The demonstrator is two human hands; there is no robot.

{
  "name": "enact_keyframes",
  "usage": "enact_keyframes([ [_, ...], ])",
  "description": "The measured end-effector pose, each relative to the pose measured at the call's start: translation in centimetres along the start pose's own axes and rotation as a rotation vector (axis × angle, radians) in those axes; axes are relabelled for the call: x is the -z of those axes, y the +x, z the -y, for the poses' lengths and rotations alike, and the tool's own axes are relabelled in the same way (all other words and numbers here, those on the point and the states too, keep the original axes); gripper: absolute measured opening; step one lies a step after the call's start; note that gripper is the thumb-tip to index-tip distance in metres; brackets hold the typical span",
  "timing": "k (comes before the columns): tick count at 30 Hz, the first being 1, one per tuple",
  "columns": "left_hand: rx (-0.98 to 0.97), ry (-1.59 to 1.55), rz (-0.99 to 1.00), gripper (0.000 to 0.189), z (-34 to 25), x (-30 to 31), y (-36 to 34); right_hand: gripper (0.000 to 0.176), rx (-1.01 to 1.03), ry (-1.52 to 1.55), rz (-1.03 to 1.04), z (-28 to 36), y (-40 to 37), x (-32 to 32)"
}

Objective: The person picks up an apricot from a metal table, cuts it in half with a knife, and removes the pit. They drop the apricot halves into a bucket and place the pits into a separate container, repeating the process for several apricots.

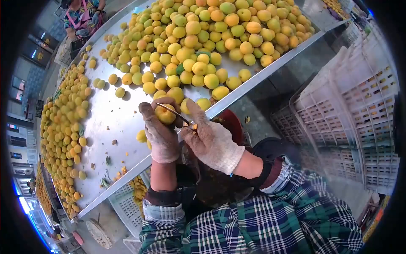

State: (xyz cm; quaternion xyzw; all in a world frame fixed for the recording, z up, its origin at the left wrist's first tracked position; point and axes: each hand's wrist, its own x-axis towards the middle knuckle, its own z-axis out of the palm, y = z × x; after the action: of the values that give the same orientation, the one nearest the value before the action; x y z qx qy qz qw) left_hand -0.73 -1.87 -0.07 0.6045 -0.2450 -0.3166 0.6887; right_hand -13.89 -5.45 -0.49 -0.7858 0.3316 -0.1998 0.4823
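Right hand (210, 142): gloved, fingers closed round the knife (174, 111), its blade laid across the fruit, seemingly to split it.
Left hand (163, 136): gloved, fingers clamped on one apricot (164, 114), steadying it over the table's near edge.
Table (110, 114): steel, with a raised rim that likely keeps fruit on.
Heap (211, 34): yellow-green apricots, farther off.
Crates (351, 106): stacked, right.
Another person (84, 17): far left.

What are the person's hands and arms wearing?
Both hands wear stained, off-white knit gloves: the left hand has the dirtier, greyer one, the right hand a paler one. The sleeves are green, navy and white plaid, with dark bands near the wrists.
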Motion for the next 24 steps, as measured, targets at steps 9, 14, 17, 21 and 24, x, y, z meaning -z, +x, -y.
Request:
enact_keyframes([
  [9, 0.088, -0.197, 0.002, 0.068, 0.9, 0.0, -0.4, 0.065, 0.040, 0.044, -0.044, -0.2, -0.3, -1.7],
  [14, 0.058, -0.189, 0.005, 0.062, 1.0, 0.2, -0.6, 0.065, 0.128, 0.002, -0.111, -0.6, -0.2, -2.0],
  [17, -0.105, -0.005, 0.089, 0.060, 0.2, 0.3, -0.6, 0.065, 0.099, 0.014, -0.086, -0.3, 0.8, -1.0],
  [21, -0.318, 0.147, 0.122, 0.061, -0.3, 0.1, -1.2, 0.064, 0.002, -0.007, 0.006, 0.6, 1.3, 0.1],
  [24, -0.139, -0.029, 0.076, 0.063, 0.1, 0.3, -1.5, 0.064, 0.068, -0.083, -0.065, 0.5, 0.7, -0.7],
])
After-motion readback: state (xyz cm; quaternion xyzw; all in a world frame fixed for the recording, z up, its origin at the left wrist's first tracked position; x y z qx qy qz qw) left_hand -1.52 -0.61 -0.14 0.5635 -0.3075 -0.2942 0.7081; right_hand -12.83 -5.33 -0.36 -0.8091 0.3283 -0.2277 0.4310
